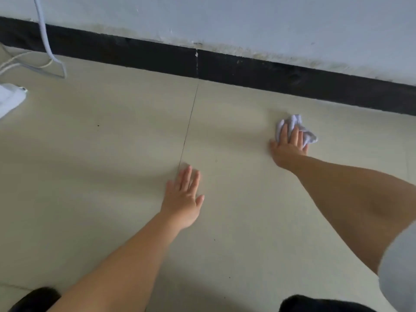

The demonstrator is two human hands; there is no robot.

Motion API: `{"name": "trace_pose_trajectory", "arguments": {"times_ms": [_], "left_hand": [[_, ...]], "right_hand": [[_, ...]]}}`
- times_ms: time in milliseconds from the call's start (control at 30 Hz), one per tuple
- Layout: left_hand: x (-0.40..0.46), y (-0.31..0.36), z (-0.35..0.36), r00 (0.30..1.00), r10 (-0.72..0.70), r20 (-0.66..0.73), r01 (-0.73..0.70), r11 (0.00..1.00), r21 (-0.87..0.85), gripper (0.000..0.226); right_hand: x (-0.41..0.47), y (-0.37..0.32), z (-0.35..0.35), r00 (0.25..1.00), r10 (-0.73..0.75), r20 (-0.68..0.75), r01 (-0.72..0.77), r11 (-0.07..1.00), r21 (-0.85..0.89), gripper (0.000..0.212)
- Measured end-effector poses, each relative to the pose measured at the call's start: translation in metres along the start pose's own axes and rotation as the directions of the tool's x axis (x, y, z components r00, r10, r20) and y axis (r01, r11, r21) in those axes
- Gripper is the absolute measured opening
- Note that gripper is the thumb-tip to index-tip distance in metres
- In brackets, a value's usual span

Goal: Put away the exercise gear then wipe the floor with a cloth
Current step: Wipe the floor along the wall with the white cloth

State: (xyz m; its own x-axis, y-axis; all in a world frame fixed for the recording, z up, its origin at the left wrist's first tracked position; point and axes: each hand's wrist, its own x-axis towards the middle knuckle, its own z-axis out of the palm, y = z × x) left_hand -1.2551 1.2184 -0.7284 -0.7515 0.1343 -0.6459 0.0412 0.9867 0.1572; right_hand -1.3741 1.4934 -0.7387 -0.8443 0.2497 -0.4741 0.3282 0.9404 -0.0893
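A crumpled white cloth (pixel 299 127) lies on the beige tiled floor (pixel 112 154) at the right, a short way from the wall. My right hand (pixel 289 146) presses flat on the cloth with straight fingers, covering its near part. My left hand (pixel 183 199) rests flat on the bare floor near the middle, fingers straight and spread, beside a dark tile joint (pixel 188 131). No exercise gear is in view.
A black skirting board (pixel 225 66) runs along the foot of the pale wall. White cables (pixel 45 41) hang and trail at the far left, by a white object (pixel 9 97) on the floor. Dark shapes, perhaps my knees (pixel 315 304), sit at the bottom edge.
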Motion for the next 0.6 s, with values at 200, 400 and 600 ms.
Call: {"name": "trace_pose_trajectory", "arguments": {"times_ms": [200, 400, 600], "left_hand": [[0.000, -0.005, 0.006, 0.998, 0.003, -0.058, -0.007, 0.998, -0.067, 0.060], [0.001, 0.004, 0.004, 0.979, -0.064, -0.191, 0.043, 0.993, -0.114, 0.070], [-0.002, 0.013, -0.012, 0.991, -0.091, -0.101, 0.094, 0.995, 0.024, 0.061]], "right_hand": [[-0.058, -0.042, 0.059, 0.968, -0.161, -0.194, 0.174, 0.983, 0.053, 0.063], [-0.177, -0.050, 0.118, 0.712, -0.701, 0.041, 0.700, 0.706, -0.107, 0.055], [-0.147, 0.106, 0.092, 0.926, -0.329, -0.187, 0.325, 0.944, -0.054, 0.056]]}}
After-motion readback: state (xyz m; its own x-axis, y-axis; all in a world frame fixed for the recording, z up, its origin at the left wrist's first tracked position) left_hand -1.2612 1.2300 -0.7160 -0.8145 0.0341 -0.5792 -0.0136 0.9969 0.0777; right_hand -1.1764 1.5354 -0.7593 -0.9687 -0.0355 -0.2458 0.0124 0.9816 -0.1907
